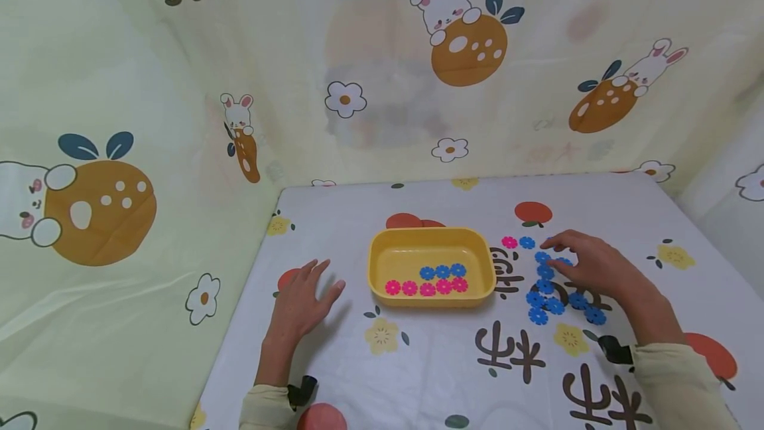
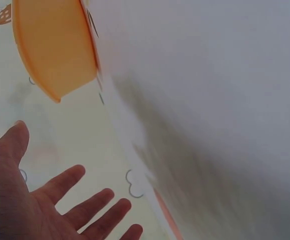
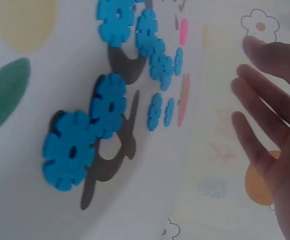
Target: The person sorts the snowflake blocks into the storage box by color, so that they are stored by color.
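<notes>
My right hand [image 1: 603,274] hovers over a loose scatter of blue flower-shaped notched discs [image 1: 544,286], right of the yellow tray [image 1: 384,247]. Its fingers are spread and slightly bent; in the right wrist view that hand [image 3: 282,120] shows nothing between thumb and fingers, and blue discs [image 3: 110,105] lie apart from it. One pink disc [image 1: 509,242] sits by the tray's right side. Inside the tray, a row of pink discs [image 1: 409,288] lies in front of three blue discs [image 1: 442,272]. Left of the tray, my left hand [image 1: 301,307] holds nothing, fingers spread.
A white printed cloth [image 1: 430,357] covers the table. A patterned curtain [image 1: 388,71] rises behind the table and along its left side. Dark straps with small black devices [image 1: 303,391] sit at both wrists.
</notes>
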The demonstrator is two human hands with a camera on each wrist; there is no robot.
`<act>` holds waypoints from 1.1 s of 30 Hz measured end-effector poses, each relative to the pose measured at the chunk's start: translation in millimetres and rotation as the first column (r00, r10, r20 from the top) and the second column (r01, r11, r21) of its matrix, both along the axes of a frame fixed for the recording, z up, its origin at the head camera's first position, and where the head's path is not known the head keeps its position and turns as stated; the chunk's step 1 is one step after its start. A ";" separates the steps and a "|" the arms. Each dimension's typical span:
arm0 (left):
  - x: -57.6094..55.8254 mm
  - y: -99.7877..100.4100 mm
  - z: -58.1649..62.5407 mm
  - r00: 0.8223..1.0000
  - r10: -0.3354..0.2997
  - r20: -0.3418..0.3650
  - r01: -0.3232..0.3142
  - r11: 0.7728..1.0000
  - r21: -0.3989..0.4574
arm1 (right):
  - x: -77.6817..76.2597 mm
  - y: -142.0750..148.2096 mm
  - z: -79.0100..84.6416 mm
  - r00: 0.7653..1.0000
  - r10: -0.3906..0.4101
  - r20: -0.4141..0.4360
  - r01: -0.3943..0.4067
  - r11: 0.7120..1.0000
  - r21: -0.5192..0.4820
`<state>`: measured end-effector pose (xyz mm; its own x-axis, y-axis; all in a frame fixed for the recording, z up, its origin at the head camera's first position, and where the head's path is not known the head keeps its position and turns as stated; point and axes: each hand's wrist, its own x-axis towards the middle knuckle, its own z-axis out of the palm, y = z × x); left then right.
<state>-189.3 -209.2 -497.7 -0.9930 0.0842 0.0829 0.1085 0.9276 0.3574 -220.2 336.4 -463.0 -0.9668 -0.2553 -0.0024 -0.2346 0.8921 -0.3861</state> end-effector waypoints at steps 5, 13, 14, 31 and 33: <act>-0.2 -0.1 -1.2 1.000 0.003 0.010 -0.003 1.000 -0.001 | 0.7 -0.9 -9.6 0.998 0.008 0.068 -0.007 1.000 -0.008; 0.0 -0.7 -3.7 1.000 0.008 0.006 -0.008 1.000 0.006 | 2.1 0.5 -26.8 0.991 0.032 0.130 -0.029 0.999 -0.028; -0.2 -0.4 -4.3 1.000 0.008 0.006 -0.008 1.000 0.008 | 2.2 1.1 -29.3 0.990 0.035 0.137 -0.032 0.999 -0.026; -0.8 1.4 -5.8 1.000 -0.009 0.005 0.009 1.000 0.000 | 2.7 -4.4 -50.5 0.995 0.073 0.066 -0.072 0.997 -0.022; -0.6 1.4 -5.7 1.000 -0.008 0.007 0.008 1.000 -0.002 | 2.7 -5.6 -51.8 0.995 0.079 0.057 -0.078 0.997 -0.020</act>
